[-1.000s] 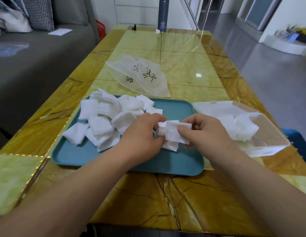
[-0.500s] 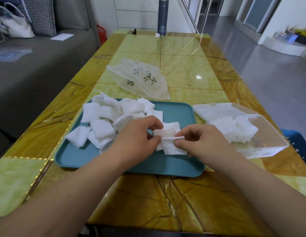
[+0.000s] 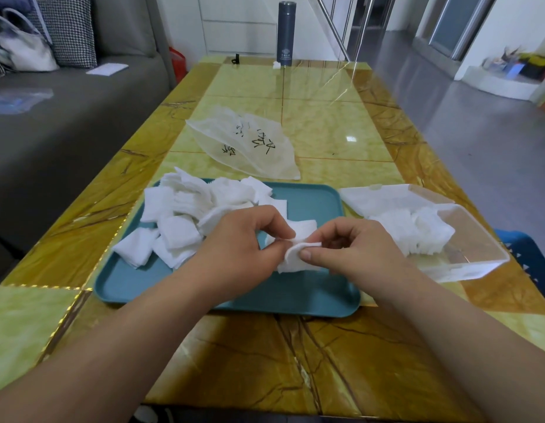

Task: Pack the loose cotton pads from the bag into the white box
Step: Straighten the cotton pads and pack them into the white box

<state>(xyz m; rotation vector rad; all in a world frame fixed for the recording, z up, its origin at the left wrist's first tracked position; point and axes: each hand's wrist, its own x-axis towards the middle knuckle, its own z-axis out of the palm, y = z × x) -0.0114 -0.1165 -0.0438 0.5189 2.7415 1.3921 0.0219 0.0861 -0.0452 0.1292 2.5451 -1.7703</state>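
Now my left hand [image 3: 243, 239] and right hand [image 3: 356, 248] both pinch a small stack [image 3: 300, 259] of pads above the tray [image 3: 307, 206], I judge to square its edges so it slots in neatly. The pile [image 3: 179, 215] waits on the tray's left; the box [image 3: 475, 239] lies open just right, part-filled. The bag [image 3: 249, 145] lies flat behind the tray.

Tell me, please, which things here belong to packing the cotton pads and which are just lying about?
Job: pad pile on the teal tray; pads pinched by left hand and right hand; white box, partly filled; empty bag.
Lying about: flask, handbag, cushion, paper on the sofa.
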